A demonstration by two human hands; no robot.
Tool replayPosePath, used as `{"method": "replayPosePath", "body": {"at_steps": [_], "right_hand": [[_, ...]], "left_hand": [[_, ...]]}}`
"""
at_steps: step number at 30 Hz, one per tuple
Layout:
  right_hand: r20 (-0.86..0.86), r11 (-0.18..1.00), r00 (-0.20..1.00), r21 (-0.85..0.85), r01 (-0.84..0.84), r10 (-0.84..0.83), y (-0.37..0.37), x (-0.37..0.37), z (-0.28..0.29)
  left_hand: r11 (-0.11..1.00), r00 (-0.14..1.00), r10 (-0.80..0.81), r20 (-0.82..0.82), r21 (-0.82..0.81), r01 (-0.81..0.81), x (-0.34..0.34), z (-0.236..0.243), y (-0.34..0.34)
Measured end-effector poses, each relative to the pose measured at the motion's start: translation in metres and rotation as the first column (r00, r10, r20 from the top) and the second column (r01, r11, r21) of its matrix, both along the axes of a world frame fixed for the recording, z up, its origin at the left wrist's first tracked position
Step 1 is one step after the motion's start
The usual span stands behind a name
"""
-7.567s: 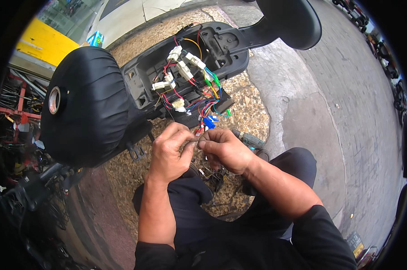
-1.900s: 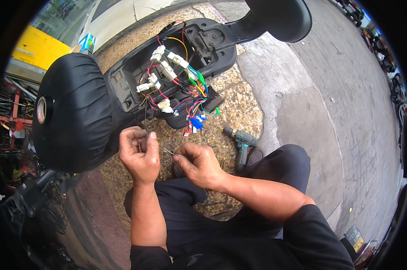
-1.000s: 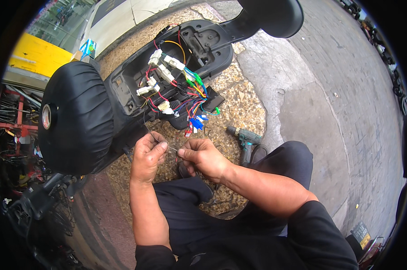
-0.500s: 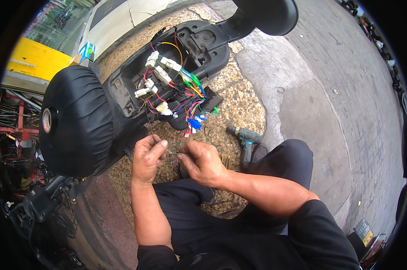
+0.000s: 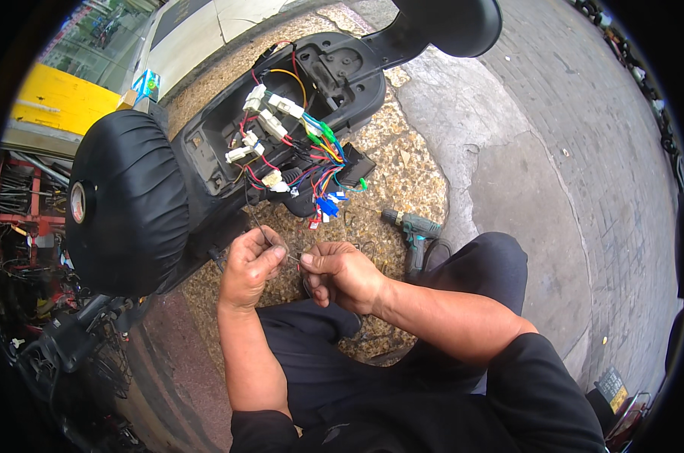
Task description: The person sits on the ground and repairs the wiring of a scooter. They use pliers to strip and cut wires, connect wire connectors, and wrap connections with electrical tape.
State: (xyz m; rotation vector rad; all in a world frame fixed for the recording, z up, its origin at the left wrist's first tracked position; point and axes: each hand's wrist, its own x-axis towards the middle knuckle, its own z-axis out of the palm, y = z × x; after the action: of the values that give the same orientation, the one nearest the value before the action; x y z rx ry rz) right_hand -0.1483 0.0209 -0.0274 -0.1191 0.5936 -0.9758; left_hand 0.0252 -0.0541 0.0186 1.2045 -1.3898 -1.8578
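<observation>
A thin dark wire [image 5: 249, 207] runs down from the opened scooter body [image 5: 206, 162] into my left hand [image 5: 253, 264], whose thumb and fingers pinch it. My right hand [image 5: 342, 276] pinches the wire's end between thumb and forefinger, just to the right of the left thumb. Only a short stretch of wire shows between the two hands. Above them, white plug connectors [image 5: 272, 124] and a bundle of coloured wires [image 5: 333, 160] spill from the scooter's compartment. A blue connector [image 5: 327, 206] hangs at the bundle's lower end.
A green-and-black cordless drill [image 5: 413, 235] rests on the pebbled ground by my right foot. The black scooter seat [image 5: 130, 204] is tipped up at left, with a tape roll [image 5: 78, 202] on it. A small blue box [image 5: 147, 85] stands behind.
My right hand has turned, its thumb now lying on top and its lower fingers showing more. The left hand has tilted slightly, still holding the wire.
</observation>
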Motion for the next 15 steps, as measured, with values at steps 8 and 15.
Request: {"method": "replayPosePath", "body": {"at_steps": [8, 15], "right_hand": [[-0.434, 0.971, 0.885, -0.230, 0.073, -0.170, 0.003, 0.003, 0.002], [-0.371, 0.949, 0.889, 0.057, 0.309, -0.267, -0.022, -0.015, -0.012]], "left_hand": [[0.996, 0.996, 0.084, 0.037, 0.015, -0.085, -0.004, 0.003, 0.000], [0.996, 0.987, 0.065, 0.150, -0.071, -0.054, -0.007, 0.000, -0.001]]}}
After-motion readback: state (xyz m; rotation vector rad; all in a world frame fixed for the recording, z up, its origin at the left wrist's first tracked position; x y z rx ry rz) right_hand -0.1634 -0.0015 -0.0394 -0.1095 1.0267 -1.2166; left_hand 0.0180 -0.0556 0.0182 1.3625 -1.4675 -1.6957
